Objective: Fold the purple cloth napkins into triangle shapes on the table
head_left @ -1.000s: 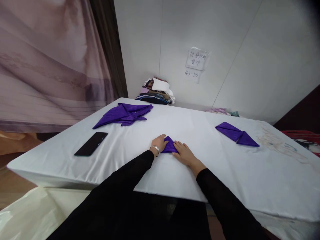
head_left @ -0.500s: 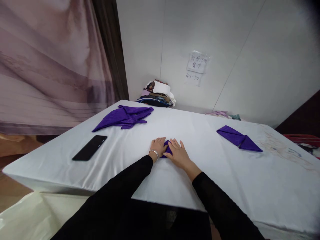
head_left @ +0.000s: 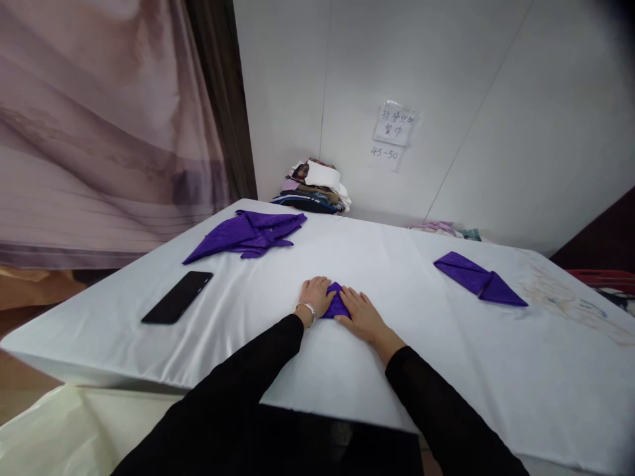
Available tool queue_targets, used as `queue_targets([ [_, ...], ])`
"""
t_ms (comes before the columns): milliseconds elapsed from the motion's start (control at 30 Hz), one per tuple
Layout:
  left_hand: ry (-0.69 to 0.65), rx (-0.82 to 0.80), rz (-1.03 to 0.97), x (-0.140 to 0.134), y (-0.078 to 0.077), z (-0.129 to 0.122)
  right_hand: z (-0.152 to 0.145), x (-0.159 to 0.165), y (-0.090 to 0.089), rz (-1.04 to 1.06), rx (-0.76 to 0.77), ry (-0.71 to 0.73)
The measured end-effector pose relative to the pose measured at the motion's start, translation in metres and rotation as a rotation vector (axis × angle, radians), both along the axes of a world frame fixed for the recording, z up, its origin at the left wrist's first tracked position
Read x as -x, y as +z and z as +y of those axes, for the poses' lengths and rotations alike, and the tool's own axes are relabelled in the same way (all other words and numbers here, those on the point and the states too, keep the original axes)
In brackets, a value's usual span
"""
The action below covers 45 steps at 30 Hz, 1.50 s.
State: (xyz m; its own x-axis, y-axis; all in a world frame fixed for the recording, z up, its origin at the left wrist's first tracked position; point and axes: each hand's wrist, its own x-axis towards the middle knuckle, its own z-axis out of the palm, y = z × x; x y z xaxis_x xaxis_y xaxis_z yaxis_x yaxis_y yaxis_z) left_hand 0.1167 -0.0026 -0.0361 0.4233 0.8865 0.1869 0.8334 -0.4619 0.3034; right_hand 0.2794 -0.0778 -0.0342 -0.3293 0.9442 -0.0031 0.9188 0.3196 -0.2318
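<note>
A small folded purple napkin (head_left: 337,305) lies on the white tablecloth (head_left: 342,370) in front of me, partly covered by my hands. My left hand (head_left: 316,295), with a silver bracelet at the wrist, rests flat on its left side. On its right side lies my right hand (head_left: 363,315), fingers stretched out. Both palms face down. Further right is a folded purple napkin (head_left: 464,272) with a pointed end. At the back left a loose, crumpled pile of purple cloth (head_left: 248,233) spreads over the table.
A black phone (head_left: 177,297) lies on the left. Behind the table's far edge stands a stack of folded clothes (head_left: 317,185) against the wall. Paper signs (head_left: 395,124) hang on the wall. A pink curtain (head_left: 99,132) hangs at left, and a cream-lined bin (head_left: 99,423) stands below the front edge.
My right hand has shifted slightly to the right, so more of the purple napkin shows between my hands. The view has moved a little.
</note>
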Motion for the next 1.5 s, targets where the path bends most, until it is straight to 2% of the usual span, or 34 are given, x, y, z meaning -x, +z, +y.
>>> queue_targets([
  [167, -0.029, 0.073, -0.085, 0.001, 0.004, -0.001, -0.011, -0.015, -0.003, 0.031, 0.025, -0.046],
  [367, 0.004, 0.209, -0.126, -0.004, 0.013, 0.003, -0.020, -0.022, -0.003, 0.127, 0.064, -0.144],
  [500, 0.020, 0.370, -0.148, -0.010, 0.024, 0.010, -0.019, -0.025, -0.003, 0.309, 0.079, -0.215],
  [633, -0.087, 0.443, -0.232, -0.012, 0.043, 0.007, -0.011, -0.030, -0.001, 0.614, 0.092, -0.210],
  [733, -0.157, 0.414, -0.295, -0.010, 0.064, 0.000, -0.004, -0.035, 0.009, 0.784, 0.096, -0.190],
  [800, -0.203, 0.290, -0.318, -0.007, 0.078, -0.007, -0.001, -0.037, 0.018, 0.736, 0.008, -0.234],
  [867, -0.317, 0.066, -0.300, -0.003, 0.086, -0.017, -0.001, -0.038, 0.027, 0.579, -0.170, -0.312],
  [933, -0.506, -0.153, -0.223, 0.003, 0.082, -0.031, -0.005, -0.039, 0.031, 0.393, -0.357, -0.315],
  [1000, -0.682, -0.259, -0.124, 0.009, 0.066, -0.049, -0.013, -0.041, 0.026, 0.239, -0.455, -0.215],
  [1100, -0.815, -0.292, -0.040, 0.017, 0.031, -0.074, -0.028, -0.045, 0.009, 0.117, -0.419, -0.011],
  [1167, -0.833, -0.258, -0.044, 0.022, 0.012, -0.086, -0.038, -0.051, -0.004, 0.120, -0.383, 0.030],
  [1267, -0.820, -0.148, -0.081, 0.027, 0.000, -0.093, -0.049, -0.062, -0.015, 0.206, -0.360, -0.127],
  [1400, -0.833, -0.045, -0.118, 0.030, 0.005, -0.094, -0.059, -0.066, -0.015, 0.344, -0.318, -0.442],
  [1433, -0.833, -0.033, -0.121, 0.030, 0.006, -0.094, -0.062, -0.063, -0.013, 0.360, -0.316, -0.465],
  [1500, -0.833, -0.019, -0.125, 0.030, 0.008, -0.094, -0.067, -0.049, -0.007, 0.356, -0.315, -0.391],
])
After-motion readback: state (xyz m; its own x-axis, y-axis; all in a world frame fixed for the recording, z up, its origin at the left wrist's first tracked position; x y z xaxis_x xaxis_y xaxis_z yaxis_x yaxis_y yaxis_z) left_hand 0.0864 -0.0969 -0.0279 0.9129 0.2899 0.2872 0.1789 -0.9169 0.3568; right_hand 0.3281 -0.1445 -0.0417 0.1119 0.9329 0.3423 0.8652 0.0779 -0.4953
